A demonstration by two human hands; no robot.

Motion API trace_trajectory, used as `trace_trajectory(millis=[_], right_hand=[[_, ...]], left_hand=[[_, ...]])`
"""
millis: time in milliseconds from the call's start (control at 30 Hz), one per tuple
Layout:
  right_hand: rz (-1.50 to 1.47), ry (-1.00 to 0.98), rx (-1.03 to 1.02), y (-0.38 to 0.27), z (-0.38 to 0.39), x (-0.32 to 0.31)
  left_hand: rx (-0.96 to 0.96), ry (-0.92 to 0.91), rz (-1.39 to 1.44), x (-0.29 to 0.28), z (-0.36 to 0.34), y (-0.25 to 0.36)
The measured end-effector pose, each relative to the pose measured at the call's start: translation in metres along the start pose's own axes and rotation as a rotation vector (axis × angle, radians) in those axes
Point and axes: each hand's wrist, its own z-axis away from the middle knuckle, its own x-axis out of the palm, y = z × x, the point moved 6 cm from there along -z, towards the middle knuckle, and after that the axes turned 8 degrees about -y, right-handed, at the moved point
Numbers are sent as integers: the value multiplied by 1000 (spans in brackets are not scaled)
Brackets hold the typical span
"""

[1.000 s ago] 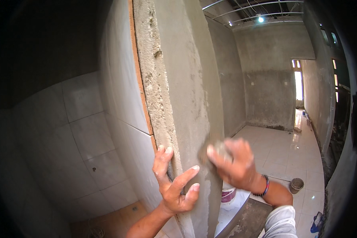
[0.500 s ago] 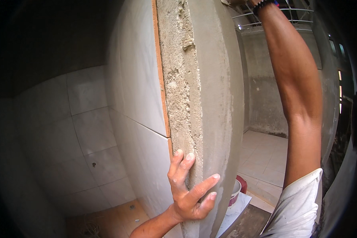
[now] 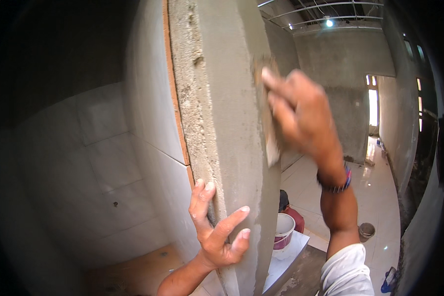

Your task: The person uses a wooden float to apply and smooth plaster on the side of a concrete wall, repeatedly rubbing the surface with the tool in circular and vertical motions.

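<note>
A wall end with smooth grey plaster (image 3: 229, 108) on its right face stands before me. Its narrow edge is a rough strip of mortar (image 3: 190, 93), beside white tiles (image 3: 153, 113) with a reddish-brown edge. My left hand (image 3: 217, 239) rests on the lower part of this edge, fingers spread, thumb and forefinger lying toward the plaster. Up at the right, my right hand (image 3: 303, 111) is closed round a flat tan plastering float (image 3: 272, 148), pressed against the plaster's right side. Motion blurs the hand and the float, so the grip is partly hidden.
Below right, a white bucket (image 3: 284, 228) stands on a white slab (image 3: 293, 251). Behind it crouches a person (image 3: 293, 217) in a red top, mostly hidden. A small grey bucket (image 3: 366, 231) sits on the tiled floor (image 3: 348, 197). Left lies a tiled, darker room.
My right hand has come down from the top of the wall, bringing the float into view. The view has shifted right; my left hand stays on the wall edge.
</note>
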Motion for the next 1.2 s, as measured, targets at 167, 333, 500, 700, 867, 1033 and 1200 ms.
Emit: trace_trajectory(millis=[167,333,500,700,867,1033,1200], right_hand=[[-123,-143,-89,-50,146,26],[-81,-173,-197,-58,182,30],[9,55,-168,-7,83,16],[-136,251,-144,57,-129,-14],[-426,183,-59,80,-158,-64],[-359,173,-170,72,-78,-39],[-91,316,-327,24,22,18]], left_hand=[[3,8,19,5,2,2],[-30,23,63,3,5,-5],[-18,14,62,7,5,-2],[-10,-11,13,1,5,-3],[-25,-55,-15,3,-1,2],[12,-28,-191,-10,-22,4],[79,-126,-552,-21,-67,37]])
